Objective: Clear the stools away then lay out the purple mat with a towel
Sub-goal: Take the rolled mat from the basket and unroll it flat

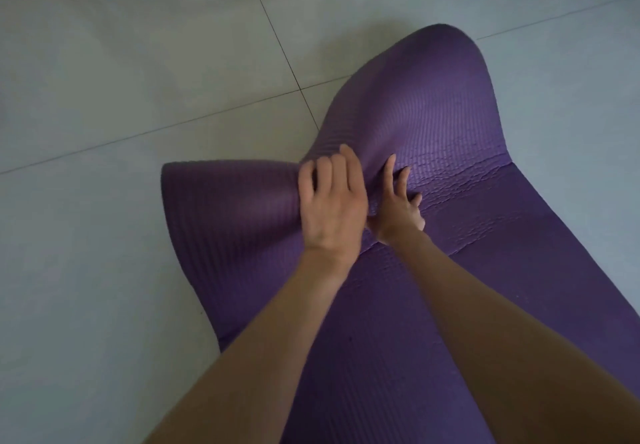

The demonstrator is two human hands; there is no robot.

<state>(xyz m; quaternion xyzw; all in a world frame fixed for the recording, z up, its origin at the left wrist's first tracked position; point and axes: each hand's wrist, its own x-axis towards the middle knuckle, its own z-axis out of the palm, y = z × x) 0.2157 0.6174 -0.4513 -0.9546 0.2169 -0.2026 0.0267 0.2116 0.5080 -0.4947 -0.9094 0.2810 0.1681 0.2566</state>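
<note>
The purple mat (381, 305) lies partly unrolled on the floor, ribbed side up, running from the bottom of the view to a raised, twisted curl (433, 97) ahead of my hands. My left hand (330, 204) sits on the crest of the curl, its fingers bent over the ridge and holding it. Just to its right, my right hand (398, 208) presses on the mat with its fingers spread, holding nothing. A crease runs across the mat beside my right hand. No stool and no towel are in view.
Pale grey floor tiles (121, 79) with dark grout lines surround the mat on the left, the far side and the right. The mat's left edge (180, 235) lifts slightly off the floor.
</note>
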